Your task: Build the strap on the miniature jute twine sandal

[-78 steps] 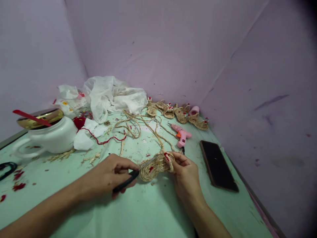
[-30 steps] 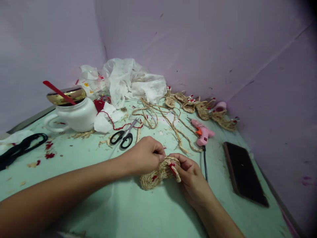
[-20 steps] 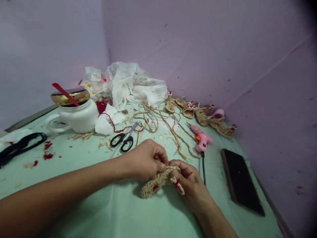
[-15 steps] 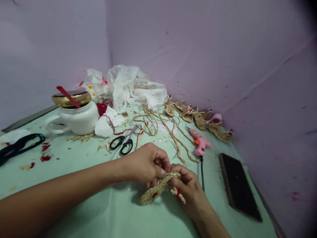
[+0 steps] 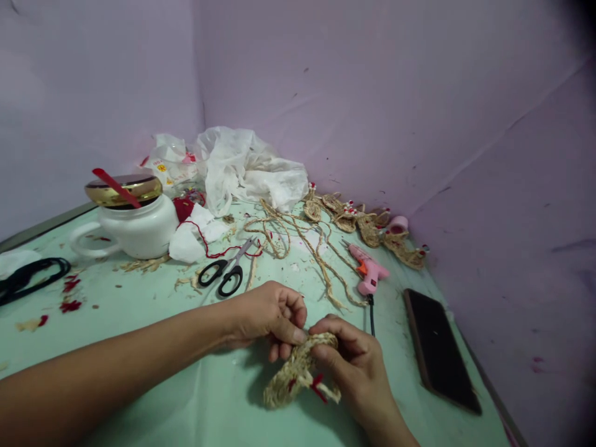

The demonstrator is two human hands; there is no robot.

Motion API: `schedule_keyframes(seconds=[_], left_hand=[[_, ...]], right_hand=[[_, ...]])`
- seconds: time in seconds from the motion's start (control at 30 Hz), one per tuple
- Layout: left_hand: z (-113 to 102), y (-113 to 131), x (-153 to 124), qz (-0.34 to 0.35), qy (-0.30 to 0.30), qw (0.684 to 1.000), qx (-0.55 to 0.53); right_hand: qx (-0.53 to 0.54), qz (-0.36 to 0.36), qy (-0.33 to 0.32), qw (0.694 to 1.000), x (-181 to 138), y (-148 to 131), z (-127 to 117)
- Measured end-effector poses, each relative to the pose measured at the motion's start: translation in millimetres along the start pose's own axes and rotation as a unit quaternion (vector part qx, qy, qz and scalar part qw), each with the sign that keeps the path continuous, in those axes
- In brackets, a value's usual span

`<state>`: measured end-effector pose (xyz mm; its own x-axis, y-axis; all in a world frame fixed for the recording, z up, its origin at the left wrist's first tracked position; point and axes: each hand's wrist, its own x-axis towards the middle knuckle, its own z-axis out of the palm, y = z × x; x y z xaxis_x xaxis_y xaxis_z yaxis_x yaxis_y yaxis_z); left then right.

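A small braided straw slipper is held above the green tabletop, tilted, with red yarn and a pale loose strand end hanging at its right side. My right hand pinches its upper end between thumb and fingers. At the upper left edge of the slipper, my left hand is closed, thumb against the bent fingers; the thumb tip touches the braid. What lies under the left fingers is partly hidden. Beyond the hands are black-handled scissors, lengths of braided straw cord and a pink glue gun.
Several straw slippers with red and white beads line the wall. A phone lies at the right. On the left are a white mug with a gold-rimmed lid and black cord. A white plastic bag fills the back corner.
Both hands have shifted slightly down with the slipper, which has turned so its lower end hangs more steeply. The whole view has moved a little too.
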<state>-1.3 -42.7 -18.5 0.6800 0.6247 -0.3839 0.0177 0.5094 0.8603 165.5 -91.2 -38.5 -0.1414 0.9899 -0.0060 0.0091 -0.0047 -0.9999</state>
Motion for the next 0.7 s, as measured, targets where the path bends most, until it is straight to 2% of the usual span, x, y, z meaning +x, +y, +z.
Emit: schedule_keyframes(seconds=[0.07,0.1,0.2,0.33,0.47,0.57,0.7], left_hand=[[1.4,3.8,-2.5,0.043,0.056,0.993,0.092],[2.9,5.8,-4.6,0.083,0.092,0.979,0.162],[9.5,8.1,-12.2,0.21,0.169,0.893,0.361],[18.4,-2.1,-17.1,0.312,0.166,0.803,0.48],[22.5,-13.3,-16.5,0.358,0.185,0.736,0.544],[23.1,-13.7,-15.7,0.359,0.207,0.738,0.532],[22.4,-8.8,-12.6,0.295,0.2,0.805,0.474]], right_hand=[[-0.006,0.02,0.035,0.999,2.1,0.2,0.3],[-0.003,0.03,0.053,0.998,3.0,0.2,0.4],[0.01,0.047,0.083,0.995,4.4,-0.8,0.9],[0.019,0.049,0.092,0.994,3.5,-3.1,4.0],[-0.007,0.031,0.095,0.995,2.5,-2.3,6.3],[-0.024,0.011,0.087,0.996,0.7,-1.0,7.0],[-0.006,0.011,0.078,0.997,-1.3,-1.2,8.4]])
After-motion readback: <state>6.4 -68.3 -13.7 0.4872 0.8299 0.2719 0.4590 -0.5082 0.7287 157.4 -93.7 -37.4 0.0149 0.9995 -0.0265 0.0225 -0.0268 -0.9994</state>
